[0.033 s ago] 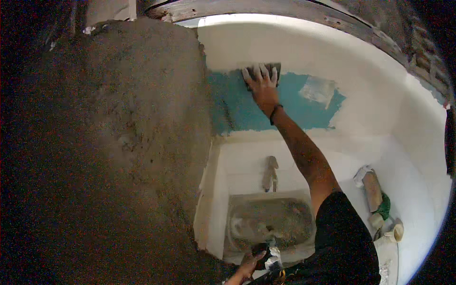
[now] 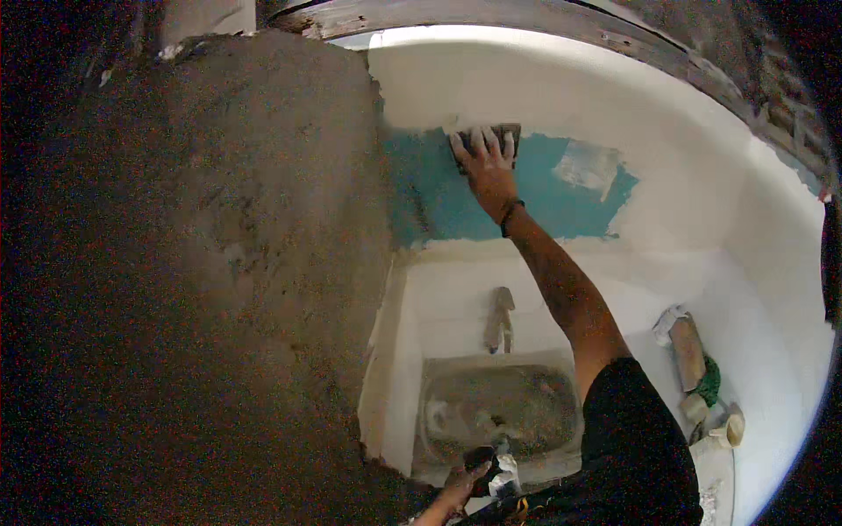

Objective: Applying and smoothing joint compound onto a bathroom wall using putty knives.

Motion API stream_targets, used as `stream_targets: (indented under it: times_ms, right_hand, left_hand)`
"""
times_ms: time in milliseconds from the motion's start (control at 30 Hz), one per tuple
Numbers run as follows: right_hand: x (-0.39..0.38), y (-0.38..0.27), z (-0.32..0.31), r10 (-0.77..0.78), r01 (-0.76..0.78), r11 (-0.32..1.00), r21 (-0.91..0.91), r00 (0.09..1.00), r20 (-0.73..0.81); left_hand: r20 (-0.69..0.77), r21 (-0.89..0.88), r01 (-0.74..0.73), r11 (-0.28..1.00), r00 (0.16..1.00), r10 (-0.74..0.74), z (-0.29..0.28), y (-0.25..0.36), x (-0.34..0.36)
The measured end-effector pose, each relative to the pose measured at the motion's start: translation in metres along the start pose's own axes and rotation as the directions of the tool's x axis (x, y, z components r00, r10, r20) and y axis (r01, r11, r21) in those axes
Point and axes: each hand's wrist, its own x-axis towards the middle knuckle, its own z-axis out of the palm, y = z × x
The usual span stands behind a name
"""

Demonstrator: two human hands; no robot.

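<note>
Pressed against the wall, my right hand [image 2: 485, 167] has white-smeared fingers laid over a dark rectangular spreader blade [image 2: 506, 133]. The blade sits at the upper edge of a blue-green patch [image 2: 465, 206], where it meets the cream-coated wall [image 2: 553, 83]. A dark band circles my right wrist. Low in the view, my left hand [image 2: 458, 487] is closed around a dark object with a white-smeared part [image 2: 503, 478]; its kind is not clear. This hand is in front of the near rim of a grimy sink basin [image 2: 500, 403].
A rough grey-brown wall edge [image 2: 289, 219] fills the left side. A tap [image 2: 500, 317] stands behind the basin. On the right ledge lie a brownish tube-shaped thing [image 2: 687, 352], a green scrubber-like piece [image 2: 709, 379] and a cream cup-shaped thing [image 2: 733, 429]. A weathered beam [image 2: 596, 28] runs across the top.
My right hand and the spreader blade have shifted slightly down the wall. My left hand has stayed nearly in place.
</note>
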Motion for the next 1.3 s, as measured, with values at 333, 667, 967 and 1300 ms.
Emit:
stream_targets:
  times_ms: [333, 667, 967, 1300]
  right_hand:
    - [0.066, 0.015, -0.030, -0.034, 0.044, 0.993, 0.113, 0.996, -0.082]
    - [0.156, 0.045, 0.015, -0.005, 0.009, 0.981, -0.196, 1.000, 0.020]
    - [0.071, 0.013, 0.026, -0.014, 0.029, 0.992, -0.119, 0.992, 0.125]
    - [0.014, -0.047, -0.003, 0.015, -0.099, 0.905, 0.414, 0.979, 0.202]
  left_hand:
    - [0.321, 0.387, -0.545, 0.744, 0.836, 0.446, -0.005, -0.129, 0.055]
    - [0.142, 0.179, 0.106, 0.978, 0.981, -0.132, 0.042, -0.007, 0.030]
    - [0.115, -0.045, -0.018, 0.999, 0.993, 0.023, 0.050, 0.016, 0.029]
    - [-0.007, 0.105, -0.060, 0.993, 0.998, 0.061, -0.026, 0.022, 0.116]
